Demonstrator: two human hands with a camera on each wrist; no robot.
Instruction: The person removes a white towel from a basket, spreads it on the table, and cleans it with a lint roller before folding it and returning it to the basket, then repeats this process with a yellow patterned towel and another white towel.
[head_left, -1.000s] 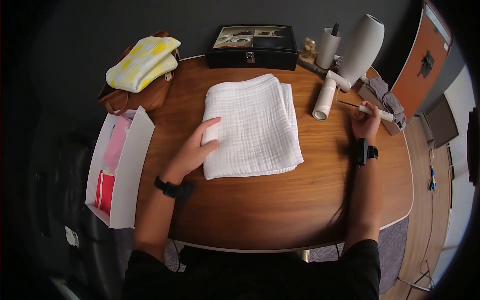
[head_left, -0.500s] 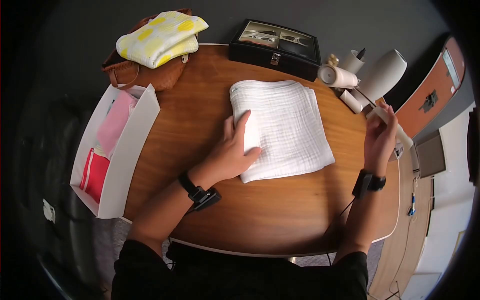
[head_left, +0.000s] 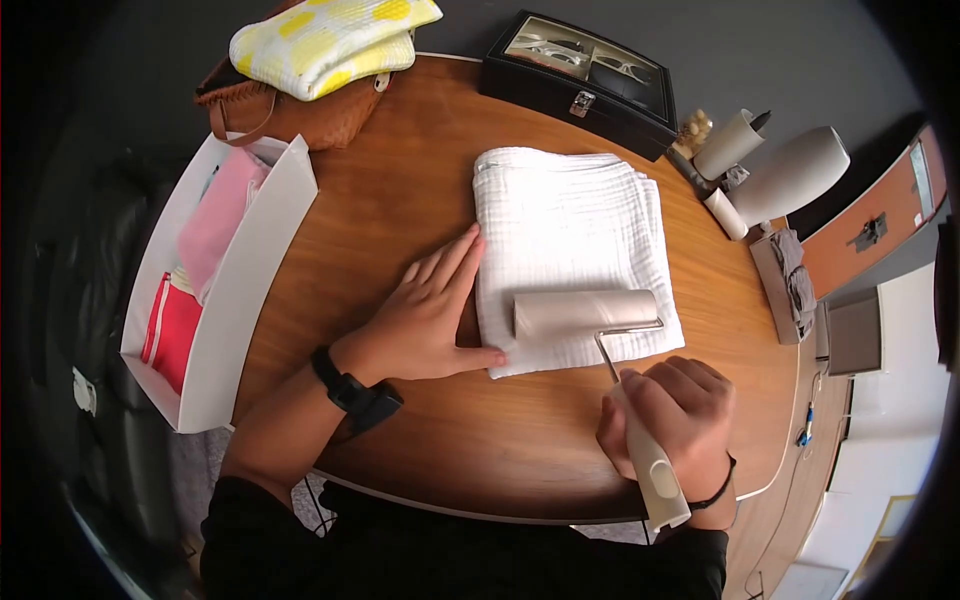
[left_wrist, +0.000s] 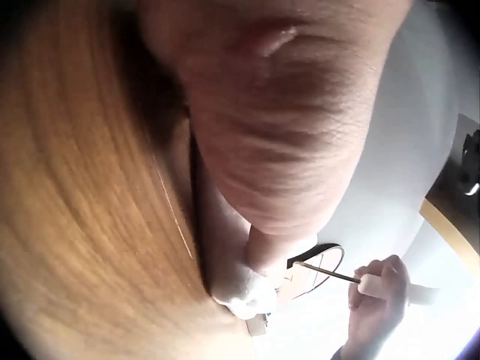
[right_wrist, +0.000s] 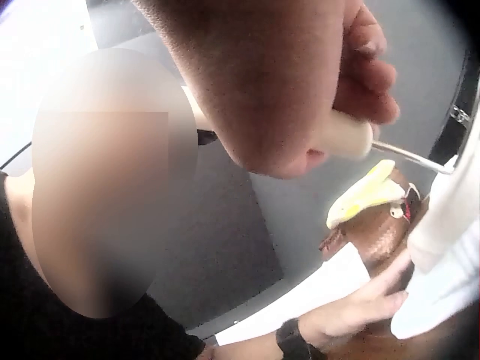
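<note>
A folded white cloth point(head_left: 565, 225) lies on the wooden table. The left hand point(head_left: 425, 315) is spread flat at its left edge, thumb tip on the near left corner, fingertips at the side. Curled round the white handle point(head_left: 655, 478) of a lint roller, the right hand point(head_left: 680, 415) is just off the cloth's near right corner. The roller's pale cylinder point(head_left: 585, 312) lies across the near part of the cloth; whether it presses down cannot be told. In the right wrist view the handle point(right_wrist: 345, 135) shows in the right hand point(right_wrist: 300, 90).
At the left stands a white box point(head_left: 245, 290) with pink and red cloths, behind it a brown bag point(head_left: 335, 118) under a yellow-spotted cloth point(head_left: 330, 45). A black glasses case point(head_left: 575, 102), a white vase point(head_left: 800, 175), a spare roll point(head_left: 726, 214) and a grey box point(head_left: 775, 285) stand behind and right.
The right hand has brought the lint roller from the back right to the cloth's near part. The left hand has slid off the cloth's top to its edge, fingers straighter. The head view has shifted.
</note>
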